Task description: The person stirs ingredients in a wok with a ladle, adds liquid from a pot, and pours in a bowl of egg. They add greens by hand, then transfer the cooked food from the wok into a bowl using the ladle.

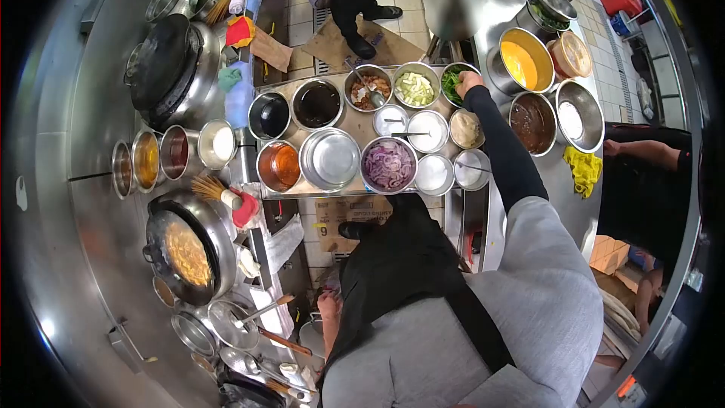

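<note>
My right hand (469,81) reaches out in a black sleeve to a metal bowl of chopped greens (451,85). Its fingers are curled closed at the greens. Left of this bowl stands a bowl of pale green cut vegetables (414,89), and further left a bowl of brown pieces (368,88) with a spoon in it. Nearer me are a bowl of sliced purple onions (389,165) and tubs of white powder (428,131). Low by my black apron's left side is my left hand (329,304), its fingers mostly hidden.
At left, a wok (189,249) holds yellow-brown food on the range, below a black-lidded pot (162,68). Ladles (260,311) lie at lower left. On the right counter stand a pot of orange liquid (522,60) and a yellow cloth (583,171). Other people stand ahead and at right.
</note>
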`<state>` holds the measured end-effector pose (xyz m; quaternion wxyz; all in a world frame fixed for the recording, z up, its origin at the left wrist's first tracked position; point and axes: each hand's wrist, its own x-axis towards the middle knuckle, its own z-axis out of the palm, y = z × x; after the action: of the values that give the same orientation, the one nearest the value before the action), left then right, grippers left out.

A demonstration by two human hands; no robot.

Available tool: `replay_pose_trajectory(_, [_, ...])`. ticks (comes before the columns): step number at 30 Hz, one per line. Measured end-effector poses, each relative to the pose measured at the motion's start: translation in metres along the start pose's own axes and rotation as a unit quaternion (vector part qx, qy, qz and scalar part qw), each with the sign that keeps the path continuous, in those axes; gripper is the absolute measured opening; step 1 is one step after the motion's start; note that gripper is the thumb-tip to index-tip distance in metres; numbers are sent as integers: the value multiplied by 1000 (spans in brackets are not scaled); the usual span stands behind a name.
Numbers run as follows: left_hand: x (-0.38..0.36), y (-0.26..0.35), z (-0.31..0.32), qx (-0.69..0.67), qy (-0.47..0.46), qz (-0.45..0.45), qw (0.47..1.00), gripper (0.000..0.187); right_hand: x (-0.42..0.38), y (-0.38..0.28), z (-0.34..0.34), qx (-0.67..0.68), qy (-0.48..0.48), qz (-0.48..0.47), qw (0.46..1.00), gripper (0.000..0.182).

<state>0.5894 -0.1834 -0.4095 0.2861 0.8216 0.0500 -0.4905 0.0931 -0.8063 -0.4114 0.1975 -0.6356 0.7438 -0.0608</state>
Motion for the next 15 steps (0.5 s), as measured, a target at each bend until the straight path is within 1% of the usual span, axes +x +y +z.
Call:
replay_pose_trajectory(1, [-3, 2, 4, -13, -22, -1, 1000, 7, 1, 3, -1, 4, -8, -5, 1000, 27])
replay_pose_trajectory(2, [-6, 4, 8, -3, -20, 4, 1000, 7, 3, 4, -1, -47, -4, -27, 999, 37])
replay_pose_trajectory(5, [-9, 6, 21, 17, -16, 13, 1000, 6, -3, -4, 11, -110, -35, -56, 992, 42])
replay_pose_trajectory(6, [-6, 6, 21, 20, -15, 9, 1000, 4, -11, -11, 14, -101, -9, -25, 995, 45])
replay_pose_trajectory(8, [-9, 11, 24, 23, 1, 1, 1000, 3, -8, -10, 12, -64, -22, -35, 997, 43])
replay_pose_trajectory(10, [-11, 16, 27, 19, 21, -4, 1000, 9, -9, -6, 7, -50, -19, -58, 997, 39])
replay_pose_trajectory(13, [0, 5, 23, 11, 28, -7, 1000, 17, -9, 0, -7, 8, -14, -38, 999, 41])
replay_pose_trajectory(14, [1, 0, 23, -5, 27, -2, 1000, 14, -8, 8, -3, 21, 22, -45, 999, 43])
replay_pose_trajectory(15, [2, -4, 24, -20, 25, 3, 999, 11, -5, 16, -1, 33, 35, -48, 998, 42])
